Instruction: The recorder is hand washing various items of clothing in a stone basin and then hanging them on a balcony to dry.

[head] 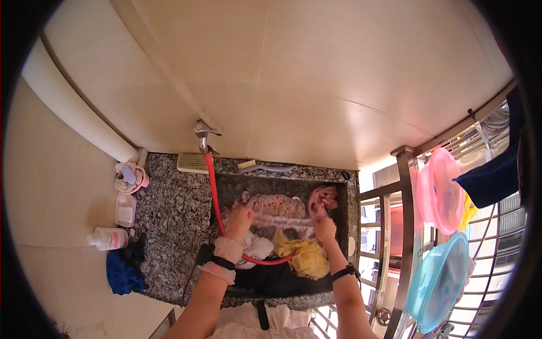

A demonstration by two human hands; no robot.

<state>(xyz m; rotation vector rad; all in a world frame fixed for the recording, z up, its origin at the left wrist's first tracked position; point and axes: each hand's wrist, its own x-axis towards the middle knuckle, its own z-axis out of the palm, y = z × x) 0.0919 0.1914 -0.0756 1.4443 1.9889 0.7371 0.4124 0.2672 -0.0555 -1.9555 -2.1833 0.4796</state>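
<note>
Over a dark stone sink (279,284), my left hand (240,223) and my right hand (325,231) grip a light pinkish garment (283,222) at its two ends. The cloth is stretched between them in a narrow band. Behind it lies a red-patterned white cloth (275,206), and a pink cloth (322,200) is bunched at the sink's far right corner. Nearer to me are a white cloth (256,249) and a yellow cloth (305,256). A red hose (213,186) runs from the tap (205,131) into the sink, passing partly behind my left hand.
A scrub brush with a purple handle (266,168) and a ribbed block (192,163) lie along the back edge. On the left stand a white bottle (110,238) and a blue cloth (123,273). Pink (442,190) and turquoise (438,284) basins hang by the metal railing (408,212).
</note>
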